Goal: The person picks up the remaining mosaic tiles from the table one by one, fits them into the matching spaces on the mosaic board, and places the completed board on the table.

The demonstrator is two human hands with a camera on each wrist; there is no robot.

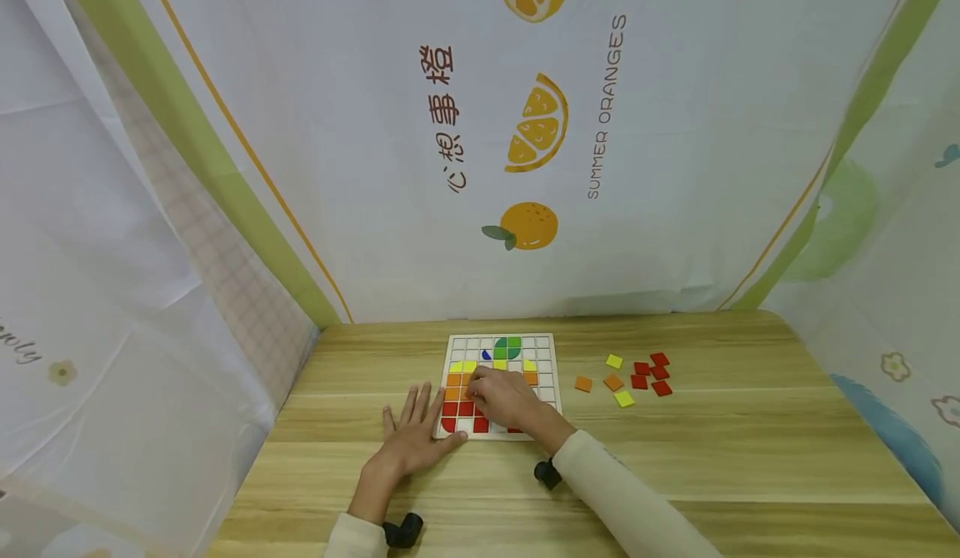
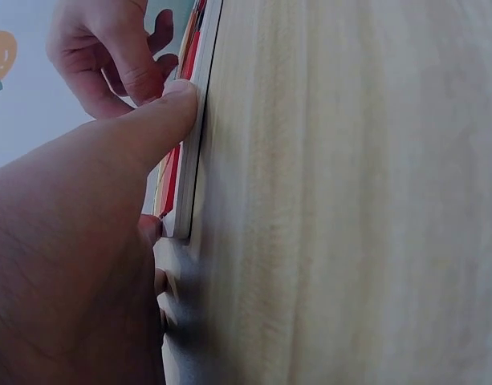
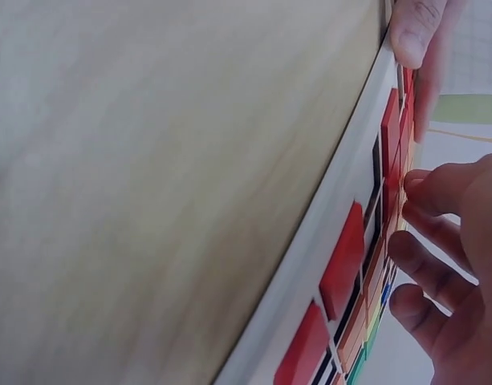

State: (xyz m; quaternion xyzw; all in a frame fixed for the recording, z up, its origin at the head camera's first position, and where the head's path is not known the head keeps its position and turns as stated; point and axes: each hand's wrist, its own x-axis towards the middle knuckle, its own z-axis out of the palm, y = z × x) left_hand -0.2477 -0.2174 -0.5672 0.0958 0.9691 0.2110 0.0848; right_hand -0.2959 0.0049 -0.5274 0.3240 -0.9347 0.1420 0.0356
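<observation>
A square white grid board (image 1: 545, 393) lies on the table, partly filled with flat coloured tiles: red tiles (image 1: 450, 409) near its front, orange tiles (image 1: 452, 381), yellow tiles (image 1: 456, 367), a small blue piece (image 1: 487, 356) and green tiles (image 1: 513, 342) at the back. My left hand (image 1: 411, 441) rests beside the board's front left corner, fingers spread, its thumb (image 2: 169, 108) on the edge. Over the left middle cells hovers my right hand (image 1: 506, 396), fingers bent, thumb and index tips close together at the board surface. Whether a tile sits between those fingertips is hidden.
Right of the board lie loose tiles: several red tiles (image 1: 642, 368), two orange tiles (image 1: 583, 384) and two yellow tiles (image 1: 614, 361). The wooden table (image 1: 720, 450) ends at a white curtain (image 1: 660, 208) printed with oranges. Each wrist wears a black camera (image 1: 405, 530).
</observation>
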